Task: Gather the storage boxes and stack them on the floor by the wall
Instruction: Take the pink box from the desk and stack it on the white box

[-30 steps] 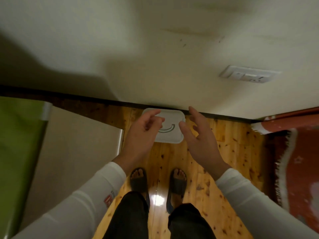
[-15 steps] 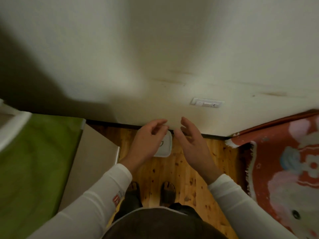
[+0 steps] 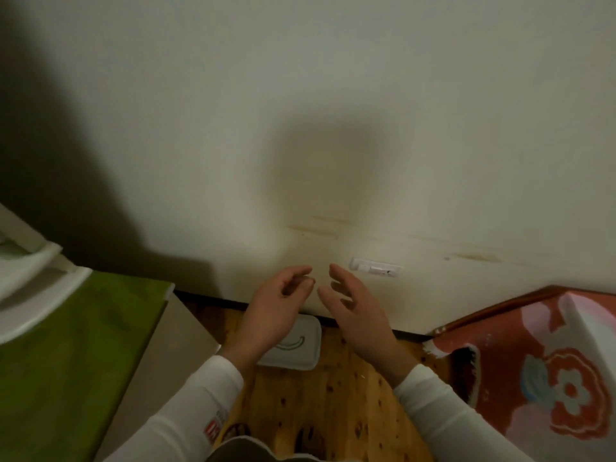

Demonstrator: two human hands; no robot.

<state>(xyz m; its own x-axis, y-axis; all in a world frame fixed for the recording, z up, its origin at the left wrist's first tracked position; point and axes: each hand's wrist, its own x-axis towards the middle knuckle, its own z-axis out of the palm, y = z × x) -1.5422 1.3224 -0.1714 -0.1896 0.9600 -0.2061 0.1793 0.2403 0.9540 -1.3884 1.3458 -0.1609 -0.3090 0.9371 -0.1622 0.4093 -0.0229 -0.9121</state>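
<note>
A white storage box (image 3: 300, 348) with a curved handle mark on its lid rests on the wooden floor, tight against the cream wall (image 3: 300, 128). My left hand (image 3: 276, 308) hovers above its left part, fingers loosely curled, holding nothing. My right hand (image 3: 353, 308) is raised just right of the box, fingers spread and empty. Neither hand touches the box. My left wrist hides part of the lid.
A bed with a green cover (image 3: 66, 361) and a beige side panel (image 3: 160, 368) fills the left. A red patterned rug (image 3: 550, 368) lies at the right. A wall socket (image 3: 373, 269) sits low on the wall. Wooden floor (image 3: 316, 405) runs between them.
My view has risen and tilted up toward the wall. Both hands lifted off and away from the box, which stays on the floor by the wall.
</note>
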